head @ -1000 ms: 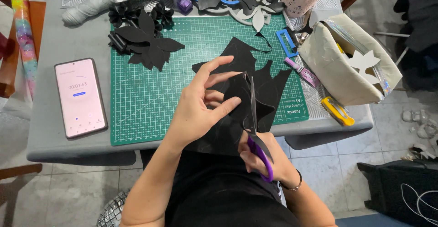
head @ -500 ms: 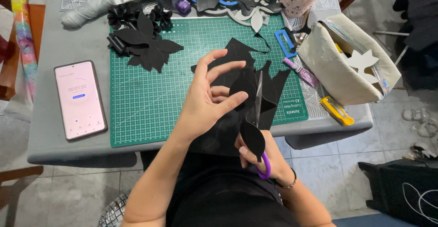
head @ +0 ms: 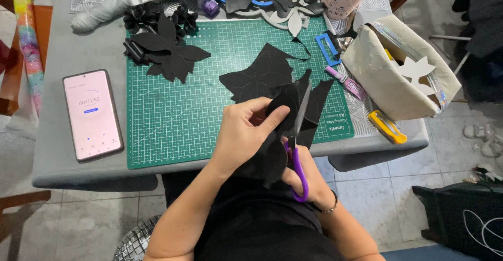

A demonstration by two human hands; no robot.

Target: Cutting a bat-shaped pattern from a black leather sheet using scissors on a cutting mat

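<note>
Left hand [head: 243,135]: I see it clamped on the black sheet [head: 272,135], over the mat's [head: 173,119] near edge.
Right hand [head: 304,174]: closed around purple scissors [head: 297,156], blades in the sheet.
Phone [head: 93,115]: on tabletop [head: 78,46], left of mat.

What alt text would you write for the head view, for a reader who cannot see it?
Seen from above, a person's left hand holds a black sheet while the right hand cuts it with purple-handled scissors over a green cutting mat. A phone lies left of the mat, a beige pouch to its right.
</note>
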